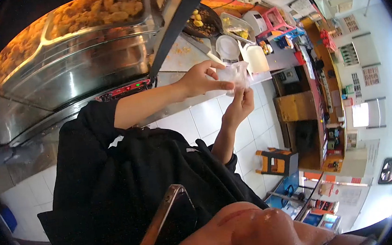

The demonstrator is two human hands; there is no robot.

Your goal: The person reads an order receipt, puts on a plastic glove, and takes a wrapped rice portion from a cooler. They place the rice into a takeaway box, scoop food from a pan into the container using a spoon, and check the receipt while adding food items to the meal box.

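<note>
A clear, thin plastic bag (236, 73) is held up between my two hands, in front of my chest. My left hand (204, 80) curves round one side of it, fingertips and thumb on the film. On the other side, my right hand (240, 105) pinches the lower edge of the bag. The bag looks crumpled, and I cannot make out anything inside it. Just beyond it lie an open, pale takeaway box (255, 59) and a round white lid or bowl (227, 47) on the counter.
A lit display case (101, 51) with trays of fried food stands at left. A dark pan (202, 21), a clear food tub (237, 28) and a knife (202, 48) sit on the counter. A stool (277, 161) stands on the tiled floor (196, 120).
</note>
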